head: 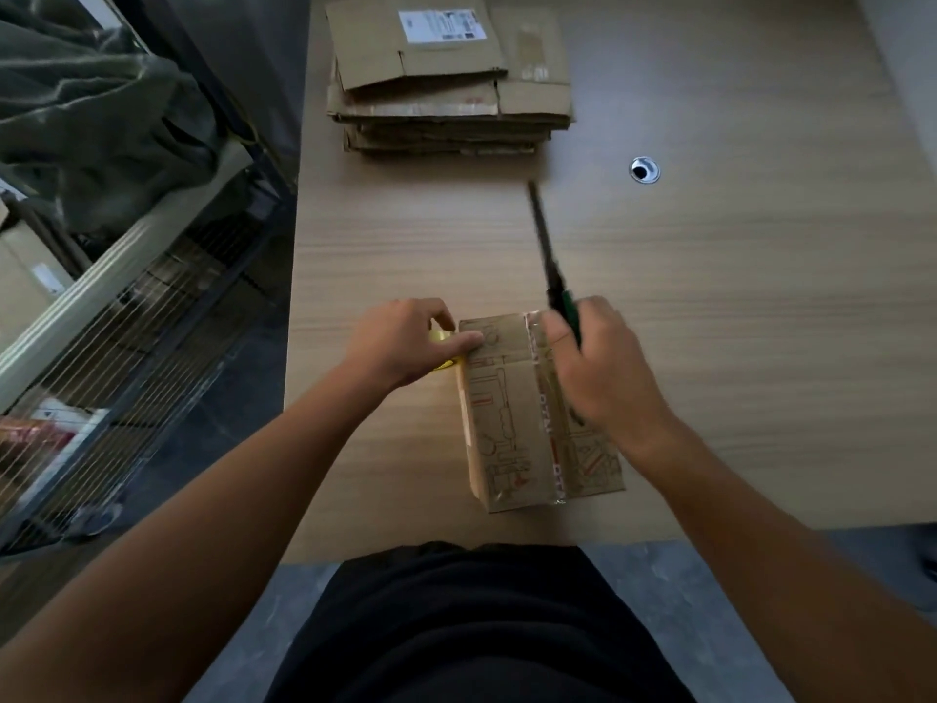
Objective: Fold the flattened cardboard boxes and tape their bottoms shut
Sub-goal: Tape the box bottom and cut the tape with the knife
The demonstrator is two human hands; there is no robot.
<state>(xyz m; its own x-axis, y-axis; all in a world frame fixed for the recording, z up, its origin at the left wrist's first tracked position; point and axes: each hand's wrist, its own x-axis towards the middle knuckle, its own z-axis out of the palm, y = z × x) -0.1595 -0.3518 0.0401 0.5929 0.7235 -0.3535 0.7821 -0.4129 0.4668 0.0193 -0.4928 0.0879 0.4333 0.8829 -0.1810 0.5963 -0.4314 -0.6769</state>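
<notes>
A small printed cardboard box (507,428) stands folded on the wooden table (735,322), near its front edge, with a strip of printed tape along its top seam. My left hand (405,342) rests at the box's far left corner and grips a yellow tape roll (440,337), mostly hidden under the fingers. My right hand (598,367) holds scissors (547,256) with green handles over the box's far right side, blades pointing away from me. A stack of flattened cardboard boxes (446,78) lies at the table's far end.
A round cable grommet (644,170) sits in the table right of the stack. A wire shelf rack (127,307) with a dark green cloth (91,104) stands close along the table's left side. My black-clothed body is at the table's front edge.
</notes>
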